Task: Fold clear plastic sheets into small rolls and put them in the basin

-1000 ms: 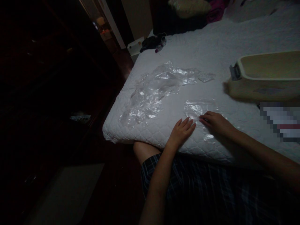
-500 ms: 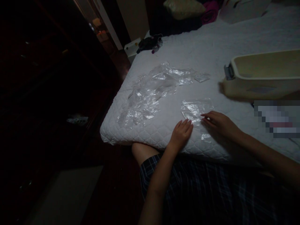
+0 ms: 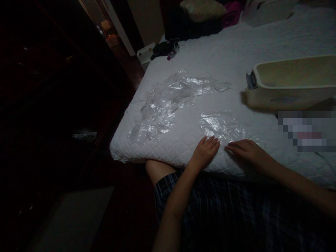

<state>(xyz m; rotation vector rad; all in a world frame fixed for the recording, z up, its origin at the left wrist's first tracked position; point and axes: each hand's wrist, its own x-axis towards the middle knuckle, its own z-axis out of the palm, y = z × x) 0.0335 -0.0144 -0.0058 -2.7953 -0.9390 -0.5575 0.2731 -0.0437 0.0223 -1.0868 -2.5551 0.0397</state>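
Both hands we see are bare, the left hand (image 3: pixel 206 152) and the right hand (image 3: pixel 246 152) alike, with slim fingers, and the forearms (image 3: pixel 181 197) are uncovered too. At the near edge of the bed (image 3: pixel 170 150) we make out a dark garment (image 3: pixel 166 185), checked with thin pale and bluish lines, its hem above a bare knee (image 3: pixel 159 170); shadow hides its cut.

Bed (image 3: pixel 223 56), white, quilted. Tub (image 3: pixel 286 98), beige, grey clasp (image 3: pixel 251 81) at end, on bed. Pillow (image 3: pixel 202 10), beside magenta roll (image 3: pixel 232 14). Bottle (image 3: pixel 172 54), beside black bundle (image 3: pixel 163 49).
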